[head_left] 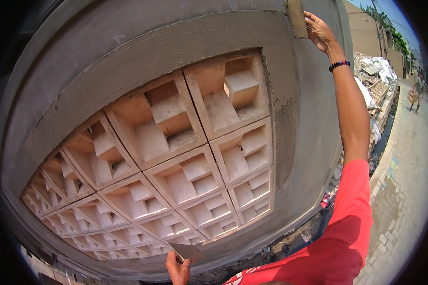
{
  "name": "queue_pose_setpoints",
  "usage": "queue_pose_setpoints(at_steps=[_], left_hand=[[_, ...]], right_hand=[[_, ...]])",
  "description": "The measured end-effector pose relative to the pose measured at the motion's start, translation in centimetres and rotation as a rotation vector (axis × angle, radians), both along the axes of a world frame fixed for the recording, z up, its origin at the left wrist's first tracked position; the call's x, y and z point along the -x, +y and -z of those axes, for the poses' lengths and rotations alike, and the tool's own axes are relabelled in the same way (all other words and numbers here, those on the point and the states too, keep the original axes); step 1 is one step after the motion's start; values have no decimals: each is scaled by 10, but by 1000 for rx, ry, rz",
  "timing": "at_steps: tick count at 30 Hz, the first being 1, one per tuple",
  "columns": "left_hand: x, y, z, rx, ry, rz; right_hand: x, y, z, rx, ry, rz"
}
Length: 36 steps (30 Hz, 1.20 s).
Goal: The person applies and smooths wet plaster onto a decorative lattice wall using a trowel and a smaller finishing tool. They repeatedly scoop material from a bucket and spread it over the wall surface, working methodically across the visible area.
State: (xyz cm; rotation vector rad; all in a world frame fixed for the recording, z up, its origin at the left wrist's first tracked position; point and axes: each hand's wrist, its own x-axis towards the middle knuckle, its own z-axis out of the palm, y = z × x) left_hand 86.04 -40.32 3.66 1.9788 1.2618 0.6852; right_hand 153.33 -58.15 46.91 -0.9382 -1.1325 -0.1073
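Note:
My right hand [320, 32] is raised at the upper right, fingers closed on the edge of a small flat tan board [297, 20]. The board lies against, or very close to, the grey plaster beside the top right corner of the block panel. Low in the middle, my left hand [178, 269] grips a thin grey plate [188, 250] that looks like a trowel blade; its handle is hidden. Between the hands spreads a panel of pale hollow ventilation blocks [185, 173], framed by a band of damp-looking plaster [233, 34]. A darker, rougher patch [284, 128] marks the plaster right of the blocks.
The grey wall [314, 109] ends at a vertical edge on the right. Beyond it are a rubble heap with white sacks [378, 71], a narrow ditch, and a paved lane [390, 228]. A person [417, 92] is farther up the lane. Debris [290, 242] lies along the wall's foot.

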Motion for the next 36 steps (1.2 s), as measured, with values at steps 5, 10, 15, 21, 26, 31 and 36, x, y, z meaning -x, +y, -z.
queue_pose_setpoints(at_steps=[5, 10, 15, 21, 26, 31, 36], left_hand=[[0, 2, 5, -5, -54, 8], [5, 14, 22, -51, -126, 62], [-4, 21, 10, -71, 54, 74], [-17, 18, -3, 12, 76, 46], [-28, 17, 7, 13, -247, 92], [-33, 14, 7, -4, -321, 135], [-32, 10, 4, -46, -281, 142]], right_hand=[[-36, 12, 1, -13, -69, -66], [-12, 23, 28, -28, -57, 23], [9, 12, 74, 42, -32, 72], [23, -3, 157, 41, 109, -64], [58, -16, 165, -84, 143, -167], [80, -13, 154, -42, 119, -199], [105, 3, 154, -31, 75, 125]])
